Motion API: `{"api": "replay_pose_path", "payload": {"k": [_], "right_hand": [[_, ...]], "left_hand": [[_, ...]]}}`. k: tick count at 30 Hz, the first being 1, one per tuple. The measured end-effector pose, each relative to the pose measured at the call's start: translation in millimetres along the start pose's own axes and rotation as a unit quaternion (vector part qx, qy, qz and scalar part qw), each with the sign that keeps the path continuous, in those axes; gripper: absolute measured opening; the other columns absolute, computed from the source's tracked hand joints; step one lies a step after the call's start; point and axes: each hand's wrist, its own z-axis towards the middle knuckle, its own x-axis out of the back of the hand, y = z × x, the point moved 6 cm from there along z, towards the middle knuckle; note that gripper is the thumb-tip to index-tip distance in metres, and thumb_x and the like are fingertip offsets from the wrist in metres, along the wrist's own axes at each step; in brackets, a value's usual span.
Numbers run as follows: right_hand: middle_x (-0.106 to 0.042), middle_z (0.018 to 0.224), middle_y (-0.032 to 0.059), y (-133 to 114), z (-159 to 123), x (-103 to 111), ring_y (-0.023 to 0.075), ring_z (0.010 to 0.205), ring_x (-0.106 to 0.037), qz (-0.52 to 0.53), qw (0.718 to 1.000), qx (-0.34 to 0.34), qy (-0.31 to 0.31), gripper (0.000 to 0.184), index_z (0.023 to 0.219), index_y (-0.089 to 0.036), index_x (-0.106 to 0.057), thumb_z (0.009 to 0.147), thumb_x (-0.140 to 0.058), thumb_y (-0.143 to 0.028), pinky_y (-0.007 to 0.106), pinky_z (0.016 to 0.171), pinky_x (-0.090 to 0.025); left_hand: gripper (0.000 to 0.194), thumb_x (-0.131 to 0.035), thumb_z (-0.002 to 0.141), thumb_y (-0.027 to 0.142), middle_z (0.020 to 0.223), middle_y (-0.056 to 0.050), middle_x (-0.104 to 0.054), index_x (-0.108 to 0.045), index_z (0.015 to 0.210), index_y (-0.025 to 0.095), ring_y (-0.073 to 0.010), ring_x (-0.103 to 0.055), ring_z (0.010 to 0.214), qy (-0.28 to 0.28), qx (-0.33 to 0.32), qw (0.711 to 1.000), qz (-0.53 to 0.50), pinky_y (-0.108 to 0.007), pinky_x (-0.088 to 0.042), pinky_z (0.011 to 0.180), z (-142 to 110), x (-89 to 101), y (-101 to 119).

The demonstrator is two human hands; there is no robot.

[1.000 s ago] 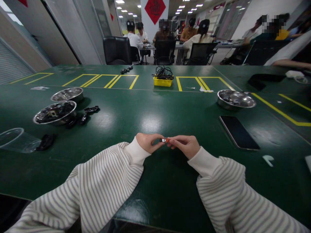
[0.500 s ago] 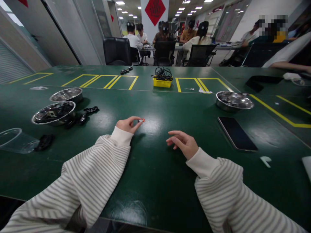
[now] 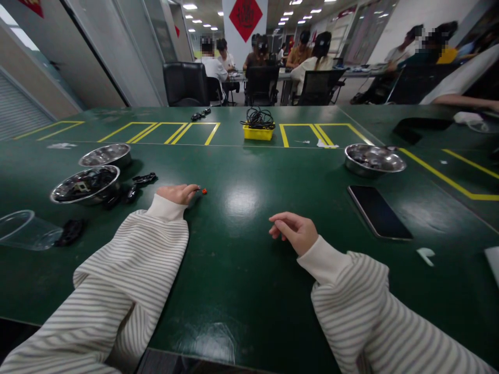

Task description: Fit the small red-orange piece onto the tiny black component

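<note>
Left hand [image 3: 175, 194] out over the green tabletop [image 3: 249, 280], palm down, thumb and fingers drawn narrow; a small piece with an orange end [image 3: 205, 191] sits right at its fingertips, on the side facing the table's middle. Whether the piece is pinched or merely lying against the fingers, cannot tell. Right hand [image 3: 296, 231] well apart from it, near the table's middle, fingers loosely curled, thumb close to the index finger, nothing visible between them. Left of the left hand: black parts [image 3: 144, 178] just beside a front metal bowl [image 3: 103, 195] filled with dark pieces; a rear metal bowl [image 3: 103, 154] stands close behind. Clear cup [image 3: 17, 228] near the left edge. Right of the right hand: dark-screened phone [image 3: 380, 212], small white object [image 3: 425, 255] just beyond its near corner, right-hand metal bowl [image 3: 370, 169] behind, holding small parts. Farther back, yellow tray [image 3: 258, 134] heaped with black cable [image 3: 257, 118].
</note>
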Motion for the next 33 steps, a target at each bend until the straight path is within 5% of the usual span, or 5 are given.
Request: {"api": "replay_pose_path", "payload": {"k": [7,15,18,25,33], "right_hand": [[-0.062,0.058,0.0022,-5,0,-1,0.0107,0.049,-0.058,-0.006,1.0,0.012,0.007,0.017,0.078,-0.015,-0.059,0.073,-0.049,-0.027,0.021,0.041,-0.044],[-0.061,0.057,0.0019,-4,0,-1,0.0107,0.047,-0.057,-0.017,1.0,0.008,0.011,0.016,0.078,-0.014,-0.058,0.073,-0.049,-0.027,0.021,0.041,-0.044],[-0.061,0.058,0.0021,-6,0,-1,0.0111,0.048,-0.058,-0.02,1.0,0.006,0.005,0.017,0.078,-0.015,-0.059,0.073,-0.049,-0.028,0.021,0.042,-0.045],[-0.062,0.058,0.0025,-2,0,-1,0.011,0.048,-0.057,-0.007,1.0,0.004,-0.002,0.019,0.078,-0.014,-0.059,0.072,-0.05,-0.029,0.022,0.043,-0.045],[-0.061,0.058,0.0022,-3,-1,-8,0.0099,0.048,-0.056,-0.017,0.999,-0.012,-0.025,0.016,0.077,-0.013,-0.059,0.072,-0.049,-0.024,0.021,0.044,-0.044]], "left_hand": [[0.036,-0.046,0.071,0.046,0.055,0.0,-0.056,-0.061,0.091,0.021,-0.0098,-0.049,0.049,0.074,0.024,0.983,-0.165,-0.019,-0.025,0.046,-12,8.3,38],[0.036,-0.047,0.069,0.051,0.046,0.004,-0.048,-0.061,0.087,0.023,-0.0066,-0.041,0.039,-0.053,-0.164,0.948,-0.268,-0.017,-0.024,0.042,-44,-1.0,144],[0.046,-0.044,0.066,0.059,0.053,0.001,-0.054,-0.058,0.094,0.024,-0.0101,-0.048,0.046,-0.066,-0.115,0.965,-0.226,-0.019,-0.027,0.045,-34,-4.0,130],[0.049,-0.04,0.071,0.054,0.077,-0.008,-0.062,-0.05,0.11,0.026,-0.0218,-0.056,0.069,-0.037,0.146,0.984,-0.096,-0.026,-0.035,0.054,11,-18.9,17],[0.041,-0.044,0.07,0.05,0.072,-0.004,-0.061,-0.057,0.1,0.025,-0.0177,-0.054,0.064,-0.041,0.104,0.985,-0.129,-0.023,-0.032,0.049,13,-22.4,15]]}}
